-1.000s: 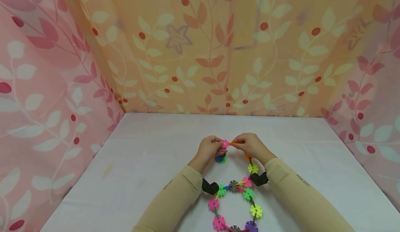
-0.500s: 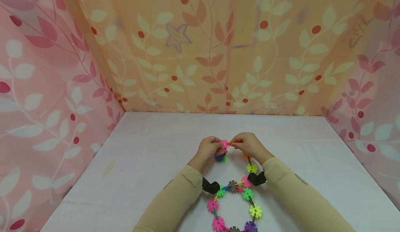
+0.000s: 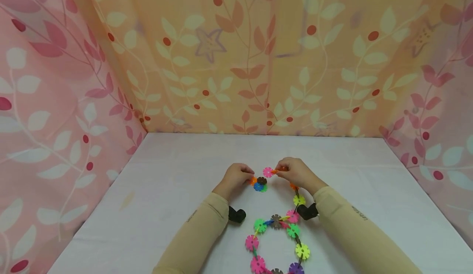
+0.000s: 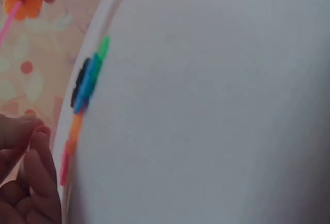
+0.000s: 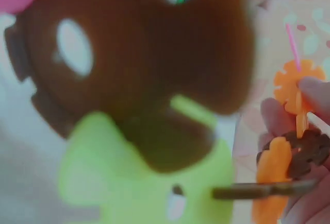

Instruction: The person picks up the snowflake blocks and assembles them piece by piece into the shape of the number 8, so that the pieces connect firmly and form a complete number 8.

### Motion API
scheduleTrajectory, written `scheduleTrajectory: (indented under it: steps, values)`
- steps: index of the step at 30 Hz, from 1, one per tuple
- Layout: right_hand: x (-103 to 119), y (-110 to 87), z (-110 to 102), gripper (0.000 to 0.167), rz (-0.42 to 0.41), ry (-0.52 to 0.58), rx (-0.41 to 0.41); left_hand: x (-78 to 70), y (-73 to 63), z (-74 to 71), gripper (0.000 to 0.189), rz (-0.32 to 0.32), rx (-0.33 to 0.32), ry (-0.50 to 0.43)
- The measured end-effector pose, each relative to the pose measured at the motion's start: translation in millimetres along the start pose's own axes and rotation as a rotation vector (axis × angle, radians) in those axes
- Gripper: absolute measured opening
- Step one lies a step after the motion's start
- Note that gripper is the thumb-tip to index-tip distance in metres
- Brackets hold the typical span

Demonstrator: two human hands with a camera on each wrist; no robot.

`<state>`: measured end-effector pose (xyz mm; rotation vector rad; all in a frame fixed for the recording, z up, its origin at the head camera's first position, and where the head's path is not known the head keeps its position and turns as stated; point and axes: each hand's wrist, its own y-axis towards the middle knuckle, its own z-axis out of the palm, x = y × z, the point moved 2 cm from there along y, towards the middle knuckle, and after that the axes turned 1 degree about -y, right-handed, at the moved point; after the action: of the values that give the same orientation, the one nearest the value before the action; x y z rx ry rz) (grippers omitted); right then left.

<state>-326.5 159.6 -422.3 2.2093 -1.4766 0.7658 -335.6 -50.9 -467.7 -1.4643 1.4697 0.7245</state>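
Note:
Notched plastic discs, slotted together, form a colourful chain; its lower loop includes a yellow disc (image 3: 302,251). My right hand (image 3: 300,173) pinches an orange disc (image 5: 299,82) near the chain's upper end. A pink disc (image 3: 267,172) is slotted into that orange disc and sticks out to the left. My left hand (image 3: 235,178) is bent at the fingers, with thumb and forefinger close together and nothing visible between them. Just beside its fingertips lie a few loose discs: orange (image 3: 253,181), brown (image 3: 262,180), blue (image 3: 258,187) and green (image 4: 104,47), with a pink one (image 4: 65,163).
A white-covered table (image 3: 166,208) extends around the hands. Leaf-patterned curtains (image 3: 207,60) enclose its back and sides. Black wrist straps (image 3: 236,215) hang below both cuffs, the right one close to the chain.
My left hand has let go of the pink disc and moved left and slightly down to the loose discs. The right hand still pinches the orange disc in nearly the same place.

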Motion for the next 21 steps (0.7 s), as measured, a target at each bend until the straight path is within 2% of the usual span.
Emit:
scheduleTrajectory:
  steps: [4, 10, 13, 16, 21]
  values:
    - [-0.2, -1.3, 0.1, 0.012, 0.003, 0.017, 0.009, 4.8, 1.8, -0.6, 0.01, -0.013, 0.038, 0.096]
    - [-0.3, -3.6, -0.2, 0.031, 0.013, 0.009, 0.064, 2.1, 2.9, 3.6, 0.02, 0.033, 0.066, 0.26]
    - [-0.3, -5.4, -0.5, 0.031, 0.024, 0.005, 0.087, 1.3, 3.3, 5.2, 0.02, 0.048, 0.056, 0.314]
    - [-0.2, -6.5, -0.5, 0.031, 0.001, -0.001, 0.091, 0.5, 3.0, 5.8, 0.023, 0.069, 0.041, 0.36]
    - [-0.6, -6.2, 0.0, 0.035, -0.037, -0.024, 0.079, -1.8, -1.2, 4.4, 0.022, 0.09, -0.018, 0.349]
